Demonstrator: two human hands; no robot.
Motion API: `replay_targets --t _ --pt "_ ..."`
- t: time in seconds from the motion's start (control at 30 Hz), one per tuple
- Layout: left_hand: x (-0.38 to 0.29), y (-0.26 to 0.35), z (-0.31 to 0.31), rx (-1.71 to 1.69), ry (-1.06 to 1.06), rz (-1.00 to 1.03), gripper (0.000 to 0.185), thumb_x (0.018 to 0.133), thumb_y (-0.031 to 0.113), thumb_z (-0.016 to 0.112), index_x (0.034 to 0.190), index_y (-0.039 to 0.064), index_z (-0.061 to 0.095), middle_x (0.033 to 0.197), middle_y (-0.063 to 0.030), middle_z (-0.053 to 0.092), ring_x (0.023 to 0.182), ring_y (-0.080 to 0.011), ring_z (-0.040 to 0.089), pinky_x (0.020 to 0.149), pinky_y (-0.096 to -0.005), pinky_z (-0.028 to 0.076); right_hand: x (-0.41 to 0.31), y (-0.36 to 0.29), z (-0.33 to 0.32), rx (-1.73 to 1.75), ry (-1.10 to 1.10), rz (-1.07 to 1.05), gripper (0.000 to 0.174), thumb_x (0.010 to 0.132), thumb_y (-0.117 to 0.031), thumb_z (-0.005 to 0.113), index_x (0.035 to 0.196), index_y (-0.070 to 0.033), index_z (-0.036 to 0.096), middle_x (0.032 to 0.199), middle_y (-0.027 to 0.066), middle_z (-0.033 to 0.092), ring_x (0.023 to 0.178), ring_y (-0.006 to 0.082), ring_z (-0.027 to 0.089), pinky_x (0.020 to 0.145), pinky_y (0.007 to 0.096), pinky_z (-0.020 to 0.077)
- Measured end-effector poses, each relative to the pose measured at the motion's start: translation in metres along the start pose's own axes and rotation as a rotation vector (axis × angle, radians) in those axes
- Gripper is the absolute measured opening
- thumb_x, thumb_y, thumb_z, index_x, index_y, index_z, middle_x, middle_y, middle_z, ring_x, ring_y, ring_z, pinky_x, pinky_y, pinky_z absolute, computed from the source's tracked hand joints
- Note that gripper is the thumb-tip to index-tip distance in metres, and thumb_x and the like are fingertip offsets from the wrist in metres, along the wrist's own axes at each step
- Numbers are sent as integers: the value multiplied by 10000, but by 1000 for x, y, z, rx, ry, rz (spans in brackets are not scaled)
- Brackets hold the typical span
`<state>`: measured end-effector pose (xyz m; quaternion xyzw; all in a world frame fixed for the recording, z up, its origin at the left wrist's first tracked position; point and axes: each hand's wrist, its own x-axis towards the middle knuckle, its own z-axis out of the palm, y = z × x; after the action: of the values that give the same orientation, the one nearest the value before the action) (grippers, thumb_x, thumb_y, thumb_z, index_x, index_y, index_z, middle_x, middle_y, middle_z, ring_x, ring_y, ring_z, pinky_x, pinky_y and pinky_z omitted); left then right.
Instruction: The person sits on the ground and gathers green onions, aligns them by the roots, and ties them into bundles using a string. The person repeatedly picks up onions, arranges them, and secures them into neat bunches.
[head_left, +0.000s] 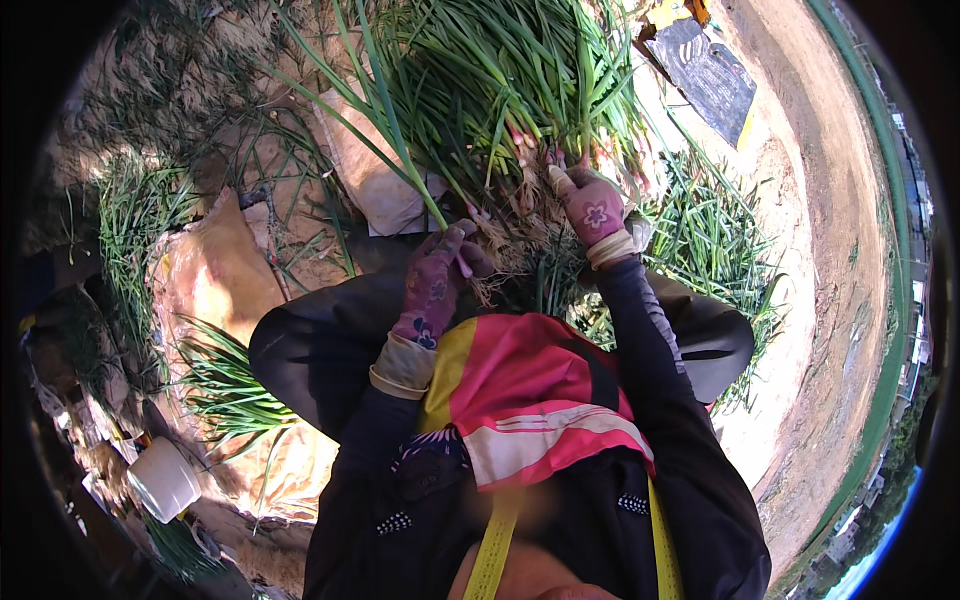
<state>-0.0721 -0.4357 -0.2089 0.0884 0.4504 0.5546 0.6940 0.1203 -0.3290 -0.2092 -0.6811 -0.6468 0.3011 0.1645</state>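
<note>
My left hand (442, 266), in a purple-pink patterned glove, grips a green onion stalk (417, 180) just above its pink bulb. Its pale roots dangle below my fingers, and the leaves slant up to the left. My right hand (592, 202), in a pink glove with a flower print, is at the root end of a big heap of green onions (495, 67). The fingertips touch pinkish stems there; whether they are closed on one I cannot tell. Tangled roots (529, 202) lie between my two hands.
My crossed legs (322, 352) and a red apron (532, 367) are below. Loose leaves (712, 240) lie at right, a bunch of green onions (232, 382) at left. A white bucket (163, 480) stands lower left. A dark torn sheet (701, 79) lies upper right, beside bare soil (817, 225).
</note>
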Motion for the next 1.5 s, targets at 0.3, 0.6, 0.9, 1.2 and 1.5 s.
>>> replay_targets --t 0.3,0.6,0.9,1.2,1.5 --pt "16 -8 3 13 -238 -220 313 828 209 521 1047 -15 517 550 -2 471 487 -115 488 573 -300 494 30 35 -25 662 -63 219 328 764 -310 594 888 -7 603 765 89 629 665 169 604 588 262 470" --pt "31 -22 -3 63 -256 -228 249 837 220 504 960 8 552 841 -53 581 767 -128 550 709 -254 436 -62 -20 32 960 -585 220 234 789 -195 604 909 7 596 763 41 603 646 96 558 592 229 448" --pt "19 -27 11 341 -292 -125 196 773 178 573 895 24 577 716 -8 556 564 -58 444 533 -195 364 -68 -11 3 143 -625 72 390 774 -366 548 980 -41 609 698 121 620 655 219 599 667 338 454" --pt "18 -37 14 702 -145 93 329 732 167 610 1037 52 561 724 -66 595 636 -108 535 569 -248 415 -61 -10 -15 -84 -395 -67 513 728 -459 597 982 -13 589 789 151 620 719 252 601 676 322 455" --pt "8 -45 32 1257 -134 452 511 735 140 624 1205 59 441 814 -68 599 701 -145 561 656 -271 448 -56 -20 0 -92 -262 46 458 725 -455 506 817 -19 612 754 176 608 748 332 584 695 400 451"
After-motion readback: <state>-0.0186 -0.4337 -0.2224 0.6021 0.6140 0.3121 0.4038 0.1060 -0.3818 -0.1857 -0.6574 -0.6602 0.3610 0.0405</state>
